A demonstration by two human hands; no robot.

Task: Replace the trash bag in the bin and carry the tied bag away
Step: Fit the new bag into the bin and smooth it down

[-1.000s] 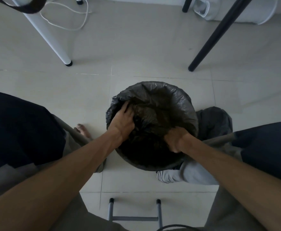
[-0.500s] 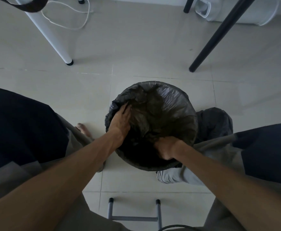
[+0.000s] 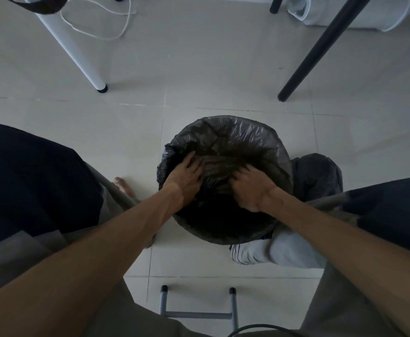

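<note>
A round bin stands on the tiled floor between my knees, lined with a black trash bag [image 3: 233,135] whose edge folds over the rim. My left hand [image 3: 187,178] lies against the liner just inside the left rim, fingers spread and thumb up near the edge. Flat on the crumpled liner right of centre rests my right hand [image 3: 252,188], its fingers apart and slightly bent. Neither hand encloses the plastic. A second dark bag [image 3: 317,173] sits on the floor against the bin's right side; whether it is tied is hidden.
A white table leg [image 3: 77,54] and white cable [image 3: 96,27] are at the far left, a black leg [image 3: 315,52] at the far right. A pale grey bundle [image 3: 279,254] lies at the bin's near right. A stool frame [image 3: 199,312] stands below.
My right hand has come up from deep at the bin's near edge to rest higher on the liner, fingers now spread. My left hand stays at the left rim.
</note>
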